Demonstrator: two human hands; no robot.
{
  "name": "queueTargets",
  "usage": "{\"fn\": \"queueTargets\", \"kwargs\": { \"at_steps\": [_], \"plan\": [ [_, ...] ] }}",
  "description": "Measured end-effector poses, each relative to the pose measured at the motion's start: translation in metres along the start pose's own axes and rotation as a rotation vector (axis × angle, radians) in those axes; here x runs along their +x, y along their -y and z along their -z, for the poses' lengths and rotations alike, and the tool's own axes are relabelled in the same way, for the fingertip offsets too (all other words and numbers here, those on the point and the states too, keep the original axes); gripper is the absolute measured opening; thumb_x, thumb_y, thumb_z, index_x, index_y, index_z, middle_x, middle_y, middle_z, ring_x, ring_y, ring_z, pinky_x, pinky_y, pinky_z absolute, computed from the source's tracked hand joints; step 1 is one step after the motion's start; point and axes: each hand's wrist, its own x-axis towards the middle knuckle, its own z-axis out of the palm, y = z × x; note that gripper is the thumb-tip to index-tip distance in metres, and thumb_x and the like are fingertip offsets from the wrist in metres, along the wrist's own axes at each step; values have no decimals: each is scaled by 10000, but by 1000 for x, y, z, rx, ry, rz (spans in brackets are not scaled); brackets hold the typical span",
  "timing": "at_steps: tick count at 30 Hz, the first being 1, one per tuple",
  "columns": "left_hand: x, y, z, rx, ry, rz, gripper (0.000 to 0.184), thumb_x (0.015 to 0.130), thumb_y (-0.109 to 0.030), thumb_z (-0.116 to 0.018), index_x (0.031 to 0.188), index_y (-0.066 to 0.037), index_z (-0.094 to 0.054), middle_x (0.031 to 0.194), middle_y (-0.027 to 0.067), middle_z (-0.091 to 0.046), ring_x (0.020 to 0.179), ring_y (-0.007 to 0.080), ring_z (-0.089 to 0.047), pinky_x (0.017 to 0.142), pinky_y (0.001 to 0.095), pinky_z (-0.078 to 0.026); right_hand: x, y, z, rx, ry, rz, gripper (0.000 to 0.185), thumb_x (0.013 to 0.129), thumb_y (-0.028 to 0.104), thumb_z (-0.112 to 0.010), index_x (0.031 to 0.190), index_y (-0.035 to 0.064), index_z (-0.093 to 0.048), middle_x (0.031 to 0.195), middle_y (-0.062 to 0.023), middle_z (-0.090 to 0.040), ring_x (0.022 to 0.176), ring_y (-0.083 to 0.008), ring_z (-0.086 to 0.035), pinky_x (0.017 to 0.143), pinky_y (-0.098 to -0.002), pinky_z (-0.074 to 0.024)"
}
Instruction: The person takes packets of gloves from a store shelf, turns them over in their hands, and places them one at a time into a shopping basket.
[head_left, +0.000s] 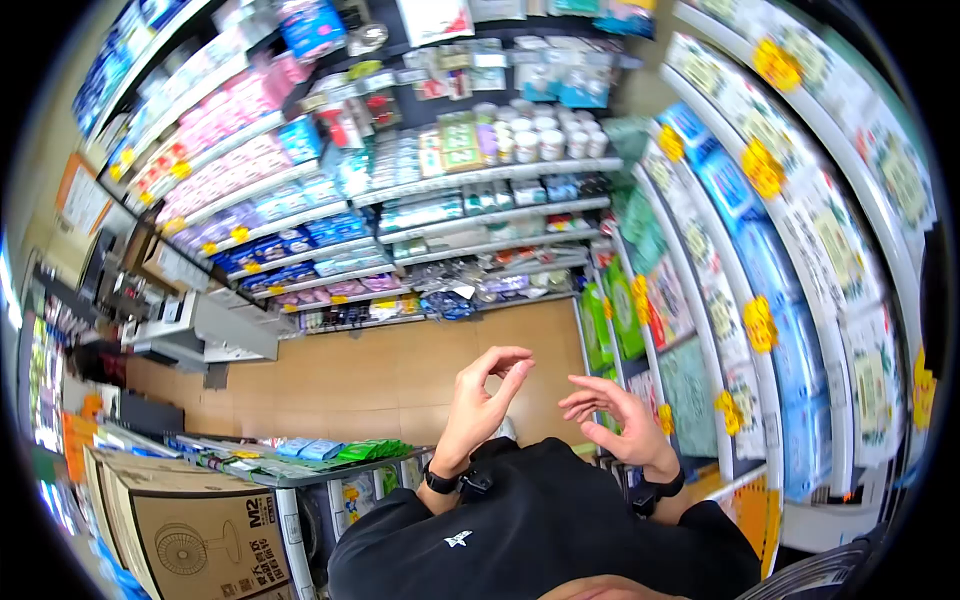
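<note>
My left hand [482, 402] is raised in front of my chest, its fingers curved and the thumb held a little apart from them, with nothing in it. To the right, my right hand [622, 418] hovers empty, fingers loosely bent and spread from the thumb. The two hands do not touch each other or any goods. Nearest to my right hand are the right-hand shelves, where green packs [622, 305] stand low down. A dark band [440, 482] circles my left wrist, and another band [660, 487] is on the right.
Shelves of packaged goods [490, 195] stand ahead, with white tubs [540, 140]. Blue packs [790, 320] and yellow tags [762, 168] line the right shelves. Lower left are a fan carton [205, 540] and a shelf top with green packets [375, 450]. Tan floor [345, 375] lies between.
</note>
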Motion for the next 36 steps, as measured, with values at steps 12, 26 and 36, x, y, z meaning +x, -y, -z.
{"fn": "queueTargets", "kwargs": {
  "at_steps": [12,26,36],
  "plan": [
    [32,41,101,-129,-242,72,189,990,-117,-598,1107,21,-652,983,104,-713,871,139,-660,814,275,-512,130,-6,-38,48,154,-5,545,918,37,-610,1426,-18,-423,1197,-143,-653,1017,-183,-654,950,-329,-499],
    [140,59,109,-274,-382,39,193,991,-86,-596,1149,25,-595,1006,101,-681,893,130,-636,817,268,-514,241,-24,29,167,175,39,576,914,24,-600,1444,-11,-379,1234,-161,-600,1017,-197,-645,938,-339,-488],
    [213,47,127,-174,-482,-68,187,978,-76,-597,1143,11,-607,1035,104,-695,855,131,-662,787,263,-520,326,-35,89,237,261,66,542,921,15,-576,1431,-4,-394,1231,-158,-592,1045,-199,-620,934,-336,-482]
  ]
}}
